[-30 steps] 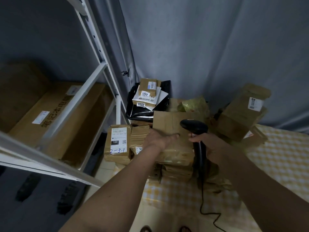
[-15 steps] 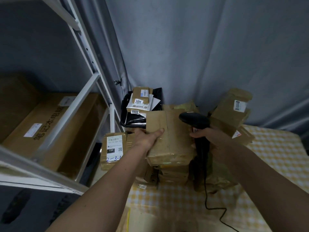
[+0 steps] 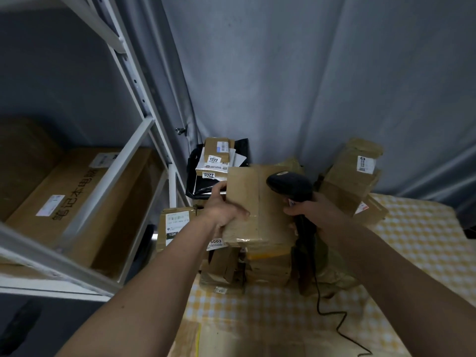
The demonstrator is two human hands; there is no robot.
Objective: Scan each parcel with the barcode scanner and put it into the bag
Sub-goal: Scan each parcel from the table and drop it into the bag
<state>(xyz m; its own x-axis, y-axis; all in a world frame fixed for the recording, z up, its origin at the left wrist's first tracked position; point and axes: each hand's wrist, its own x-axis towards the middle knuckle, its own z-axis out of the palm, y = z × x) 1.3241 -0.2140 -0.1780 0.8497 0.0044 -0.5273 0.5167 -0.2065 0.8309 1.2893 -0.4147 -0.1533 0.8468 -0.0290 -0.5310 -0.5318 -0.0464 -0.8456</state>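
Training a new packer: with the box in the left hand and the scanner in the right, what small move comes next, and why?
Probably turn the box over: the face showing bears only tape, no label, so the scanner in the right hand has nothing to read. The left hand grips its edge.

Dim light fills the room. Grey curtains (image 3: 296, 86) hang across the far side; a white metal shelving rack (image 3: 134, 140) stands left; a yellow-checked cloth (image 3: 417, 243) covers the counter at right.

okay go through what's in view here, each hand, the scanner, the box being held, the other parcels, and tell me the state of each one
Left hand: grips the held parcel's left edge.
Right hand: grips the barcode scanner.
Barcode scanner: upright, head over the held parcel.
Held parcel: taped shut, no label showing on top.
Black bag: open, labelled parcels inside.
Parcel pile: stacked on the checked cloth.
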